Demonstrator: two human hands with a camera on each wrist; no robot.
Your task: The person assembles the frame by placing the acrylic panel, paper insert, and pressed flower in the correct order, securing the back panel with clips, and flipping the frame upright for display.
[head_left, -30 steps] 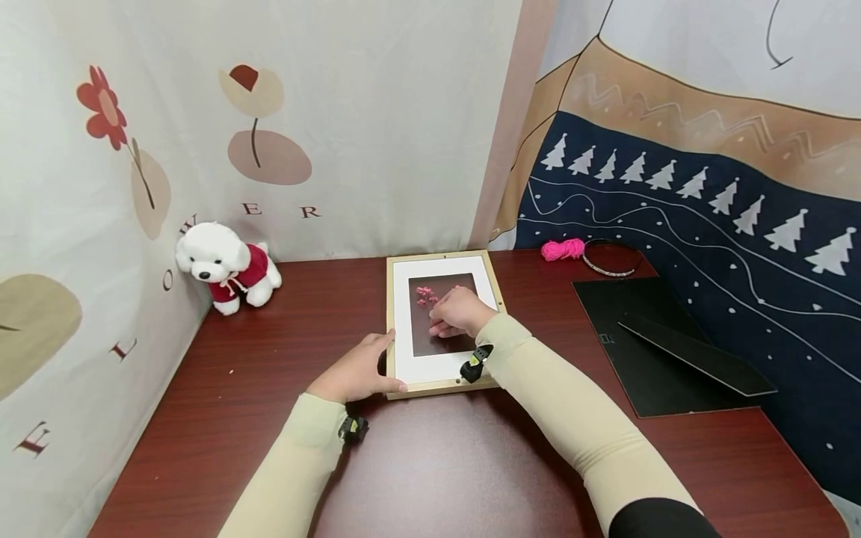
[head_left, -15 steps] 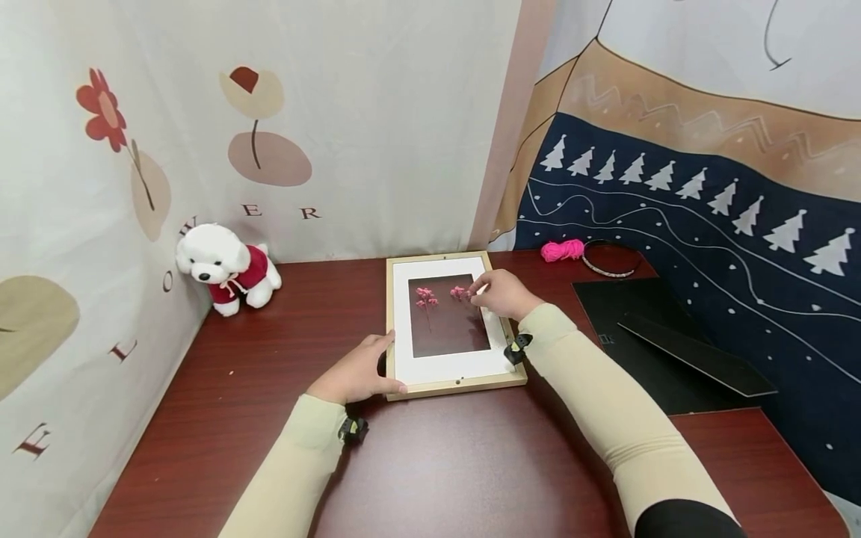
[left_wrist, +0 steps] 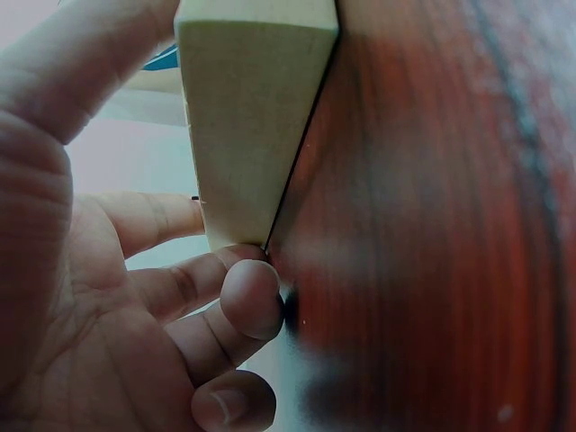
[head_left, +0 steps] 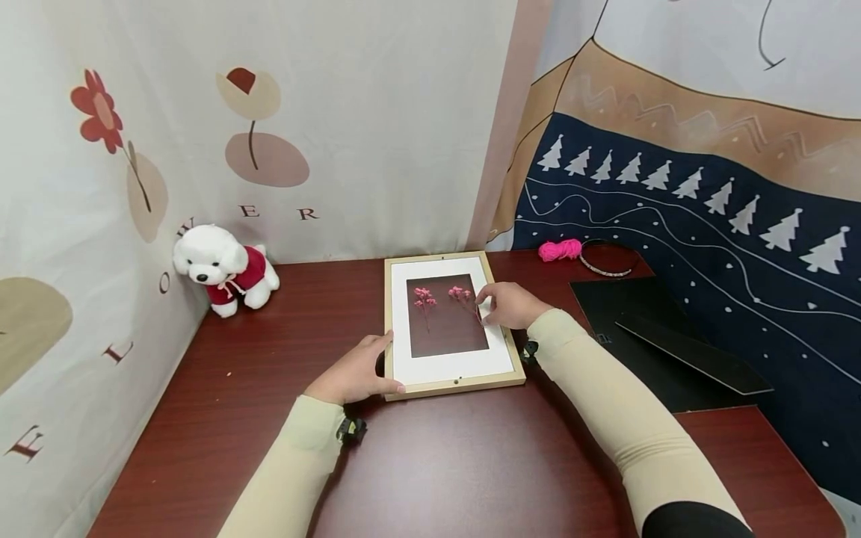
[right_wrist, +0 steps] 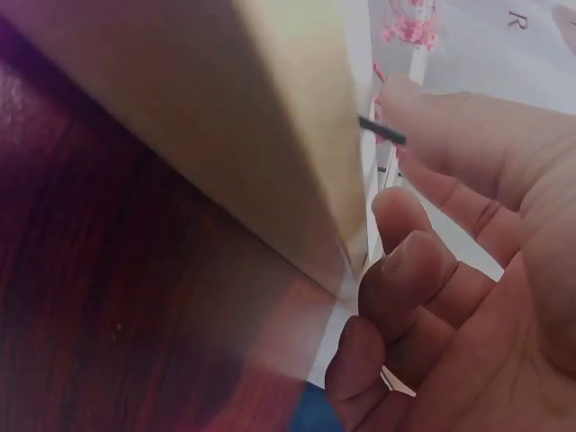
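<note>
A light wooden picture frame [head_left: 437, 389] with a white mat [head_left: 444, 365] lies flat on the table. In its dark window are two pink dried flower sprigs: the left sprig [head_left: 424, 297] stands nearly straight, while the right sprig [head_left: 460, 293] slants toward the right mat edge. My left hand [head_left: 353, 371] grips the frame's near left corner, thumb on the front edge and fingers along the side. My right hand [head_left: 514, 305] reaches over the frame's right side and pinches the right sprig's stem. In the right wrist view, pink blossoms show beyond the thumb [right_wrist: 450, 126]; other fingers curl beside the frame's edge.
A black backing board [head_left: 628, 359] with a stand leg [head_left: 693, 355] lies on the right. Pink yarn [head_left: 560, 250] and a headband [head_left: 605, 270] sit at the back right. A white toy dog [head_left: 225, 269] in red sits at the back left, near the curtain.
My right hand has moved from over the frame's middle to its right side, then slightly down along the right sprig. Both sprigs now show. The left hand stays on the corner.
</note>
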